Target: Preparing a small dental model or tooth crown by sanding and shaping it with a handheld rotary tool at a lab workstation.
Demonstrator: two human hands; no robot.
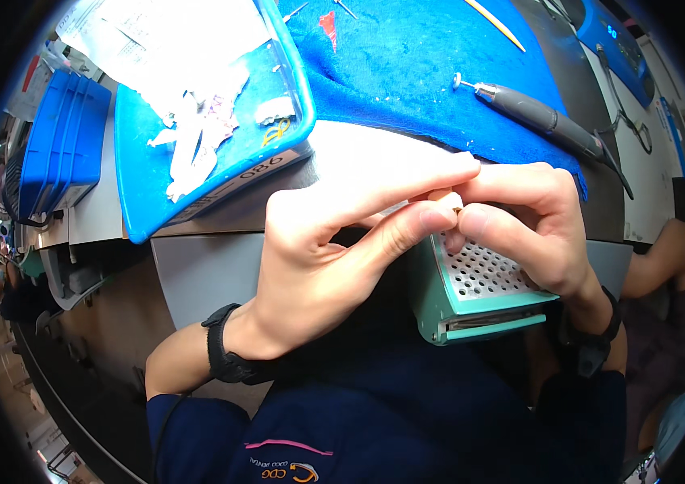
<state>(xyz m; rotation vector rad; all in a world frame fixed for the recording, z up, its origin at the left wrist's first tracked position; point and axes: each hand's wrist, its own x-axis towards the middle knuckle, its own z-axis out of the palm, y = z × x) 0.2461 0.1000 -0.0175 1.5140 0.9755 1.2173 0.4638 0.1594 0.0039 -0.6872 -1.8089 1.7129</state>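
Observation:
A small cream-and-tan piece [445, 198], possibly a dental model part, is pinched between my two hands; fingers cover most of it. My left hand [310, 250] is closed on it from the left, thumb below and forefinger above. My right hand [540, 222] meets it from the right, with its fingertips pressed at the piece. Just below the fingers sits a green box [431, 310] with a perforated metal top [479, 270]. Beyond my right hand, a grey rotary handpiece [532, 113] with a small disc-shaped tip lies on a blue towel [407, 81].
A blue tray [307, 97] with crumpled white paper [197, 153] stands at the left, stacked blue bins [68, 145] beyond it. A wooden stick [497, 24] and red scrap [328, 31] lie on the towel. At far right are a blue control unit [616, 48] and another person's arm [665, 262].

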